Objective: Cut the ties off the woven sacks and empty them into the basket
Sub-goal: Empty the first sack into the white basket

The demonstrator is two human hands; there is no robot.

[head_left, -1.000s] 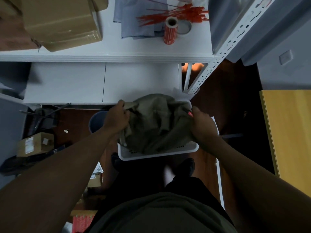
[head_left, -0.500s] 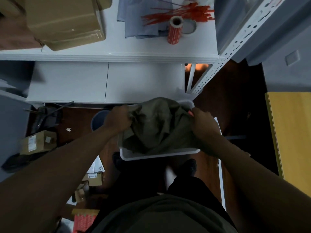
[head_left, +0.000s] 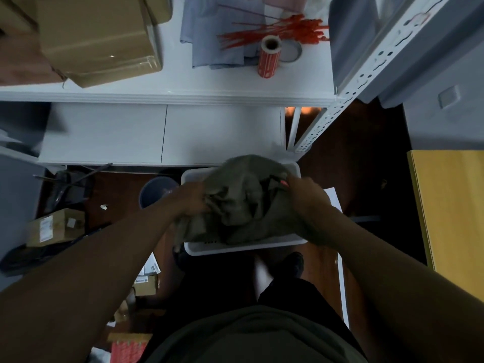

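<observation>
A crumpled olive-green woven sack (head_left: pixel 243 195) hangs over a white plastic basket (head_left: pixel 243 248) on the dark floor below me. My left hand (head_left: pixel 192 199) grips the sack's left side in a bunch. My right hand (head_left: pixel 305 203) grips its right side, where a bit of red shows at my fingertips. The sack covers most of the basket's inside, so what lies in it is hidden. A bundle of red cable ties (head_left: pixel 272 31) lies on the white shelf top.
A white shelf unit (head_left: pixel 167 93) stands in front with cardboard boxes (head_left: pixel 97 35), folded blue cloth (head_left: pixel 217 45) and a red label roll (head_left: pixel 268 57). A blue bucket (head_left: pixel 154 191), a small box (head_left: pixel 52 226) and papers litter the floor at left. A yellow board (head_left: pixel 450 205) stands at right.
Both hands have bunched the sack tighter and shifted it slightly right and down over the basket. My left hand has moved inward along the cloth.
</observation>
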